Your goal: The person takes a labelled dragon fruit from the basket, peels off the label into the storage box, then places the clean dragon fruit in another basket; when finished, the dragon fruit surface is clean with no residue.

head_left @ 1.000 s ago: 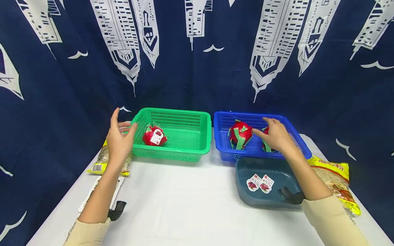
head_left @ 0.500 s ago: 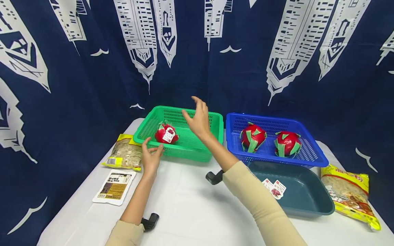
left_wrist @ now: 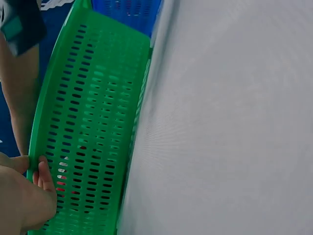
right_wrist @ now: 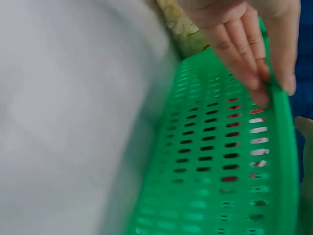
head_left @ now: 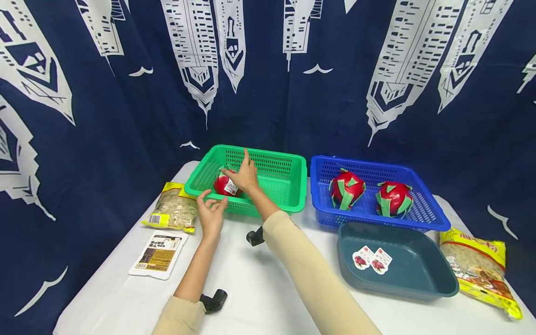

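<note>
In the head view my left hand (head_left: 211,216) is at the front rim of the green basket (head_left: 282,210). The left wrist view shows its thumb and fingers pinching that rim, fingers on the outer wall. Over the basket's left part reaches my right hand (head_left: 246,179), thumb and fingers spread, just above a red dragon fruit (head_left: 220,185) bearing a white label (head_left: 231,187). The hand partly covers the fruit; whether it touches it I cannot tell. Red shows through the slots of the basket wall (right_wrist: 210,137) in the right wrist view.
Right of the green basket, a blue basket (head_left: 381,166) holds two dragon fruits (head_left: 352,186). In front stands a dark teal basin (head_left: 433,265) with two dragon-fruit labels (head_left: 379,261). Yellow bags (head_left: 173,211) lie at both sides, and a flat white pack (head_left: 158,256) lies left.
My right hand has crossed from the blue basket to the green one and lowered toward the labelled fruit. My left hand has come to the green basket's front rim. The view has turned right-to-left.
</note>
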Tool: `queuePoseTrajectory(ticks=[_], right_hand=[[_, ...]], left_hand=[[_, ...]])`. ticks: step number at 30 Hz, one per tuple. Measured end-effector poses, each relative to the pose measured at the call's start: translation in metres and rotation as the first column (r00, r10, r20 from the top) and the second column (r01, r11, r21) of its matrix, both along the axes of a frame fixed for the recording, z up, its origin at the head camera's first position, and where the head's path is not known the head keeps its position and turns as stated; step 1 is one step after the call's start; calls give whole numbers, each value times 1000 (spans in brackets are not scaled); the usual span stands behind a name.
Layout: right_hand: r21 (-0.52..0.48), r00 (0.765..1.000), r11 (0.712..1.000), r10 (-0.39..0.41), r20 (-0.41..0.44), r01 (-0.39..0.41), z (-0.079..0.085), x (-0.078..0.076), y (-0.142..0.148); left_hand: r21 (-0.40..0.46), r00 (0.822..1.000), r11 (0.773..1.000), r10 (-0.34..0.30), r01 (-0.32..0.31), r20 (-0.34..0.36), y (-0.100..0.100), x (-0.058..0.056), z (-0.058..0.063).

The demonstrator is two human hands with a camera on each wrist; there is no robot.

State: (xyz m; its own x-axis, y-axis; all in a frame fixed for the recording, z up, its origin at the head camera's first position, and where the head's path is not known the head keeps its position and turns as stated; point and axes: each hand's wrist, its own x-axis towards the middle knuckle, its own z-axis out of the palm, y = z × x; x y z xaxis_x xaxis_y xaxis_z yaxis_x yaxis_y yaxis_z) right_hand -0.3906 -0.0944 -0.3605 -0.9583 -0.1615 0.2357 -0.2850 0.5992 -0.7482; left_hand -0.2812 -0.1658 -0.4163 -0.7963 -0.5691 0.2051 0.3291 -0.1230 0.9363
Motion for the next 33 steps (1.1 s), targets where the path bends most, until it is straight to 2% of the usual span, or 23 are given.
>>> queuePoseTrajectory(ticks=[3,7,13,20,25,29,33], right_hand=[[-2,993,1000,13,116,-13,-10,-5,-3],[-19,970,998,55,236,-52,-23,-12,-2],[-62,929,992,123,349,-108,-29,-14,4],[-36,958,991,134,253,-129,-21,-13,8],[42,976,993,101,194,-111,-19,-12,8],[92,991,992,79,107,-89,-16,-10,8],[64,997,995,73,-17,-72,-7,-7,10]], left_hand=[[7,1000,1000,-10,10,-21,2,0,-2],[-9,999,1000,-29,29,-30,6,1,-5],[-47,999,999,-21,20,-32,9,0,-8],[-67,999,997,-25,23,-40,8,-1,-6],[-98,999,995,-20,17,-35,6,0,-6],[-135,999,991,-6,1,-34,3,1,-6],[-160,999,987,11,-17,-36,-1,1,-6]])
